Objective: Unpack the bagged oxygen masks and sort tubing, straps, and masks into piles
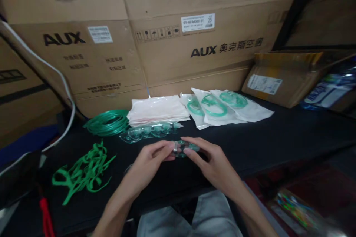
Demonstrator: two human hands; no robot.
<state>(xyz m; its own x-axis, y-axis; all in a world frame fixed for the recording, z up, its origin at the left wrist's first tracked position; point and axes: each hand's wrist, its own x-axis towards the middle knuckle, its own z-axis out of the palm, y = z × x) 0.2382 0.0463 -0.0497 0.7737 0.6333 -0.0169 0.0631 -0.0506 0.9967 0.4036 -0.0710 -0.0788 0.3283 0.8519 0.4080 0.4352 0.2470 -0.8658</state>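
Observation:
Between my two hands is a clear greenish oxygen mask (182, 149) with a small metal nose strip showing on its left part. My left hand (157, 153) pinches the mask's left side, thumb on top. On the other side, my right hand (204, 153) has its thumb and fingers closed on the rim. Just beyond them lies a nested row of similar clear masks (151, 131). A coil of green tubing (107, 122) is at the far left, and a tangle of green elastic straps (86, 174) lies nearer me.
Behind the masks sits a stack of white pouches (158, 109). Several filled pouches (214, 109) with green tubing inside lie to its right. Large cardboard boxes (167, 59) wall off the back. A smaller carton (280, 77) and a bottle pack (330, 89) stand right; a white cable (65, 81) hangs left.

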